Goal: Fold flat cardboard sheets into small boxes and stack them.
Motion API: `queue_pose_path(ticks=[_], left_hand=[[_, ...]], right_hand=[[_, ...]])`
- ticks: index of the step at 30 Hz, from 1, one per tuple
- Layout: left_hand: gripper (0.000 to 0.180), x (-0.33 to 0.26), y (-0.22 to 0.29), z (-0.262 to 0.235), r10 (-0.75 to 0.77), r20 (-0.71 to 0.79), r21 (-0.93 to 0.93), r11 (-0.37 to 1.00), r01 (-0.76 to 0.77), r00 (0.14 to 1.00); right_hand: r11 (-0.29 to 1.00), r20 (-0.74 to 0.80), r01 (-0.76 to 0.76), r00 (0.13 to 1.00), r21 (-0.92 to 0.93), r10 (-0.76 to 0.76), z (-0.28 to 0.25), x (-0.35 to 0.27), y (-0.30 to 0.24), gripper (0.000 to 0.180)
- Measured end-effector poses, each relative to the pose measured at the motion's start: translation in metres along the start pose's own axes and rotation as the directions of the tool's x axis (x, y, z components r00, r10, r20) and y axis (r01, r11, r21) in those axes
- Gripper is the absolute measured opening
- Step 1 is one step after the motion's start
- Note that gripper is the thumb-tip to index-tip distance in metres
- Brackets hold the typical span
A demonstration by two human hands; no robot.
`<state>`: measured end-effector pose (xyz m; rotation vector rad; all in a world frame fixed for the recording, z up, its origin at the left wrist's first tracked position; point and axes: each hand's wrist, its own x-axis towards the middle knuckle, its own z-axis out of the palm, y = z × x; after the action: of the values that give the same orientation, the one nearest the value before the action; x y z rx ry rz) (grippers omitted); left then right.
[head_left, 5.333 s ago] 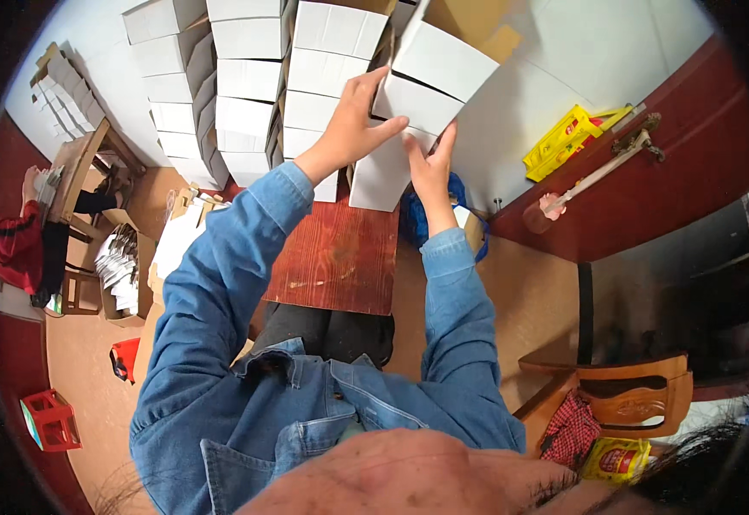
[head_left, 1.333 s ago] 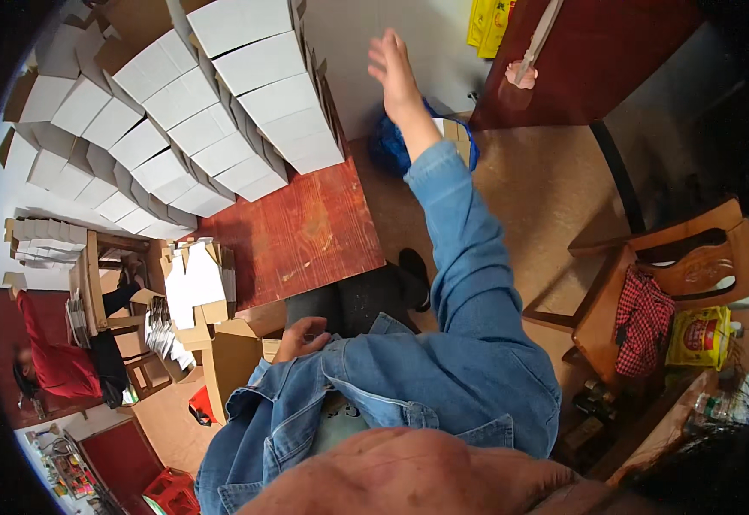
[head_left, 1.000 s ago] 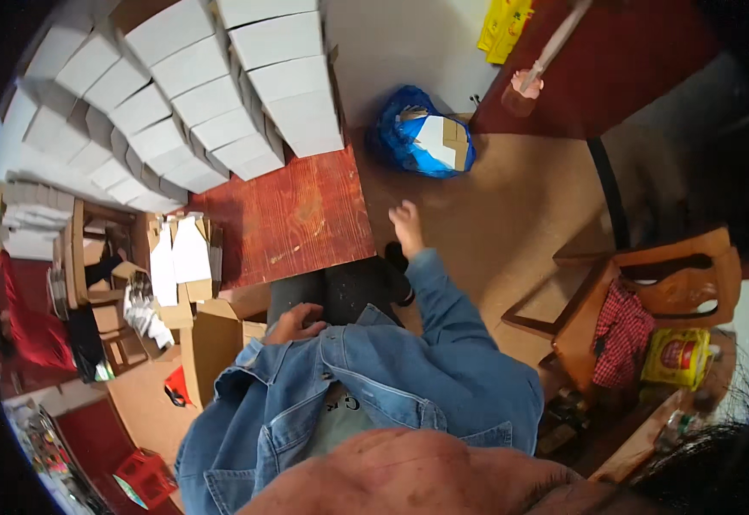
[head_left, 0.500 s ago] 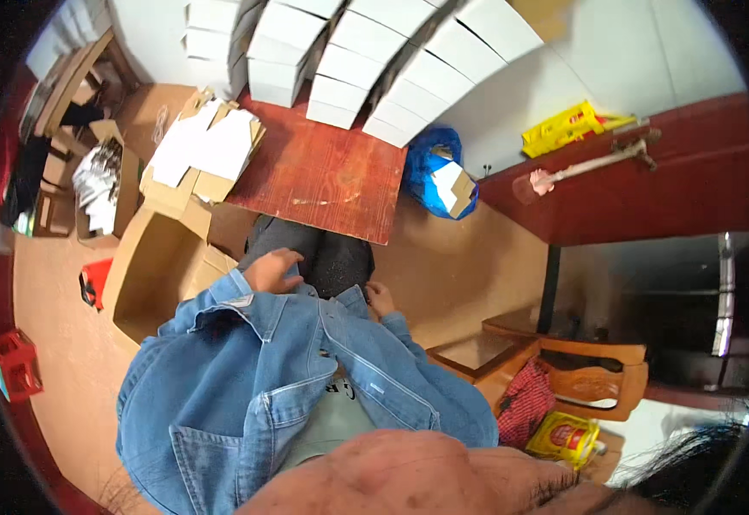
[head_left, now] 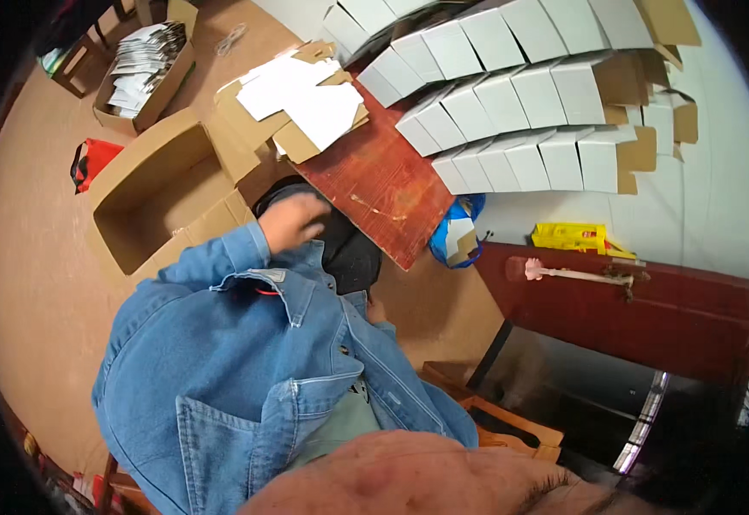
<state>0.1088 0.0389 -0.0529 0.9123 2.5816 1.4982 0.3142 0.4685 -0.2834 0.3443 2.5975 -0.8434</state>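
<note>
My left hand (head_left: 293, 223) hovers over my dark-trousered lap, slightly smeared by motion. Its fingers are apart and nothing shows in them. Just beyond it are flat pieces of white and brown cardboard (head_left: 321, 112), stacked at the left end of a reddish wooden table (head_left: 383, 184). To its left stands a large open cardboard box (head_left: 164, 193), whose visible inside shows bare cardboard. My right hand (head_left: 375, 311) is low beside my right thigh, largely covered by the denim jacket, so its fingers are hidden.
Rows of white boxes (head_left: 512, 167) are stacked at the table's far side. A blue bag (head_left: 469, 206) with cardboard in it stands by the table's right end. Left lie a red bag (head_left: 100, 163) and a carton (head_left: 169, 81) of folded pieces. A wooden chair (head_left: 512, 421) stands behind right.
The view has swung, so the table and box stacks appear turned and shifted right. My left hand has lifted from my lap toward the cardboard. My right hand is now more hidden.
</note>
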Motion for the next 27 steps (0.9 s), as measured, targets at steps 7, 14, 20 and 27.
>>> queue_pose_path(ticks=[7,14,20,27], left_hand=[[0.056,0.052,-0.077,-0.099,-0.009,-0.501,0.298,0.937,0.182,0.865],[0.071,0.088,-0.086,-0.136,-0.084,-0.512,0.378,0.872,0.312,0.855],[0.067,0.14,-0.026,-0.091,0.173,-0.309,0.339,0.939,-0.062,0.935],[0.055,0.151,0.049,-0.012,0.348,0.044,0.116,0.929,-0.351,0.936]], right_hand=[[0.988,0.069,-0.153,0.986,0.035,0.15,-0.018,-0.002,-0.035,0.04],[0.96,-0.219,-0.039,0.97,0.276,0.102,-0.075,-0.007,-0.021,0.033],[0.765,-0.647,0.301,0.738,0.569,0.19,-0.297,0.055,-0.124,0.047],[0.468,-0.795,0.693,0.605,0.549,0.037,-0.503,0.094,-0.263,0.08]])
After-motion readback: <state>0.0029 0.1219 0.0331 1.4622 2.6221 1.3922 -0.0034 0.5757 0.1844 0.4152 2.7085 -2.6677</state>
